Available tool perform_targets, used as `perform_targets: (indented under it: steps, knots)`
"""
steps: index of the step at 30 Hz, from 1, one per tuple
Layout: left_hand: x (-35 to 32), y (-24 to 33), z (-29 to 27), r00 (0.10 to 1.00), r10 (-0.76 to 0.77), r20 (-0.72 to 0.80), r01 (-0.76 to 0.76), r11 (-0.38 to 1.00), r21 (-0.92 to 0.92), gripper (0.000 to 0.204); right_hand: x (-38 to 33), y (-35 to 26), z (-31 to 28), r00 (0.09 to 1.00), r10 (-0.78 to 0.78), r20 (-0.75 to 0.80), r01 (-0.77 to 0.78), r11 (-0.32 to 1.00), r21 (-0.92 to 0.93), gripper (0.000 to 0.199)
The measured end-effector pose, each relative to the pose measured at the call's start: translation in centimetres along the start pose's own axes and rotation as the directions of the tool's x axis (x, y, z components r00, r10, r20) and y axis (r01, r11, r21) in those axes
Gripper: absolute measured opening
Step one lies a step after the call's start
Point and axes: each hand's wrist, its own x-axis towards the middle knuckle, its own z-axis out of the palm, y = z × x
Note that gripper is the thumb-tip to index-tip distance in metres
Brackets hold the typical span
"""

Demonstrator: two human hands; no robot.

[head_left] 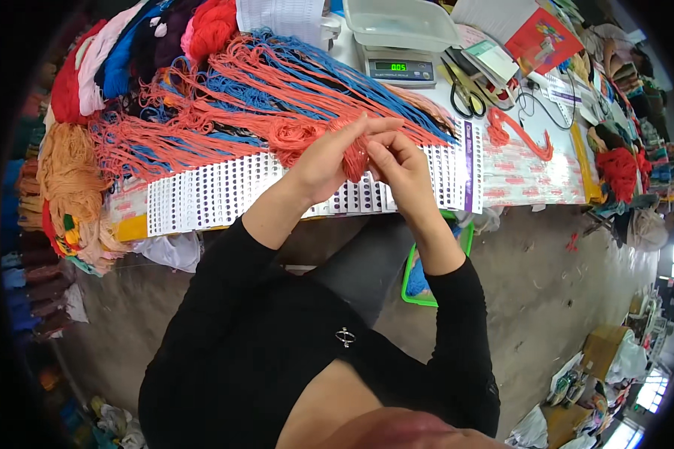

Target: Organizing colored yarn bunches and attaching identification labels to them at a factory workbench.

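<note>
Across the upper left I see the table heaped with coral and blue yarn strands, most unwound. At centre, my left hand and right hand pinch a half-wound coral skein. Its far end is hidden behind my fingers.

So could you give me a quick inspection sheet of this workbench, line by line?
Surface: white table, mostly covered.
Job's things: small coral yarn bundle held between both hands; coral and blue yarn strands fanned over punched sample cards.
Clutter: digital scale with clear tray, scissors, papers, red yarn ball.
Grippers: left hand and right hand both pinch the bundle.
Cables: thin dark cord near the scissors.
Surroundings: yarn skeins at left, green basket below, littered concrete floor.
</note>
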Motion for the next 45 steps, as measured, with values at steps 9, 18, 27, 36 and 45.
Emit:
perform_targets:
  steps: [9, 18, 27, 36, 45]
  knots:
    - [-0.5, 0.1, -0.7, 0.999, 0.006, 0.035, 0.01, 0.907, -0.421, 0.051, -2.0, -1.5, 0.1, 0.999, 0.027, 0.021, -0.031, 0.963, 0.268, 0.015]
    - [-1.6, 1.2, -0.6, 0.998, 0.044, -0.042, -0.055, 0.956, -0.289, 0.047, -2.5, -0.9, -0.2, 0.999, 0.02, -0.039, -0.01, 0.966, 0.258, 0.015]
    - [-1.8, 1.4, 0.0, 0.991, 0.082, -0.105, -0.086, 0.995, -0.042, 0.047, -2.6, -0.4, 0.1, 0.995, 0.101, 0.022, -0.102, 0.994, 0.038, 0.017]
    - [-1.8, 1.1, -0.7, 0.995, 0.084, -0.056, -0.094, 0.975, -0.2, 0.045, -2.8, -0.7, 0.7, 0.999, 0.024, -0.047, -0.017, 0.99, 0.139, 0.016]
    - [-1.7, 1.7, 0.4, 0.983, 0.078, -0.168, -0.112, 0.973, -0.203, 0.046, -3.1, -1.2, 0.9, 0.997, 0.042, -0.069, -0.034, 0.993, 0.115, 0.016]
